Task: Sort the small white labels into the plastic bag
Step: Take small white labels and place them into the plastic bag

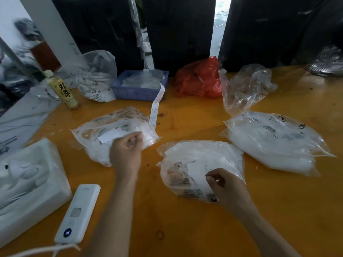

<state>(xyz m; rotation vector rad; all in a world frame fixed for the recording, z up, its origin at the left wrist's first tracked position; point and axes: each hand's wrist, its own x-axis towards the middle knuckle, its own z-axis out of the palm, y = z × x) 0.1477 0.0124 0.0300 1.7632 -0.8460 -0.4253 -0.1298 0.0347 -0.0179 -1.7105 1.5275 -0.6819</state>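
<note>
We saw three crinkled clear plastic bags lying flat on the glossy orange desk (185,229), each holding white contents. Our left hand (126,151) hovered curled over the left bag (104,130), where white labels (109,135) showed through the film; the blur kept us from telling whether its fingers pinched anything. Our right hand (222,184) rested on the middle bag (194,160), fingertips drawn together on its wrinkled film over more paper slips. A fuller bag (274,141) lay well apart to the right. Behind stood a blue slatted basket (137,91) with a paper strip (156,108) trailing out, a red bag (198,78), and a yellow bottle (63,89). A smooth white power bank (78,214) lay near the front edge, beside a white foam tray (31,182). Dark fabric hung behind the desk.
</note>
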